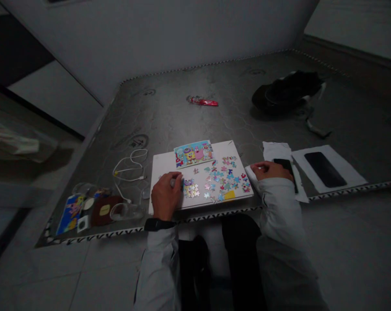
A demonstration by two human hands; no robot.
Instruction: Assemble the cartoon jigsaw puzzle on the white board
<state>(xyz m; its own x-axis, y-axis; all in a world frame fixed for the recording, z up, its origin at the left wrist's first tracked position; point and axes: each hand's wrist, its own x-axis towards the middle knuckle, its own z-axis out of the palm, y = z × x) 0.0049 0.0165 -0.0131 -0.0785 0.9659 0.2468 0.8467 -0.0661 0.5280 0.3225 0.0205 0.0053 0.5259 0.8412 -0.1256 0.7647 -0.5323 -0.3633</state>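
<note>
My left hand [165, 196] rests on the left part of a white box [161, 162], fingers curled with thumb and index close together. Whatever may be between them is hidden. Directly beside its fingertips lies a small block of joined jigsaw pieces [191, 190]. Loose jigsaw pieces [228, 177] are scattered over the right half of the box. A cartoon picture card [193, 154] lies at the box's back edge. My right hand [268, 170] is just off the box's right side, above white paper, its fingers bent together; their contents cannot be made out.
A dark phone [286, 166] sits partly under my right forearm; another dark slab [325, 169] lies on paper farther right. Left are a white cable [130, 170], a brown pouch [105, 210] and a colourful packet [70, 211]. Behind are a red wrapper [203, 102] and a black bag-like object [286, 93].
</note>
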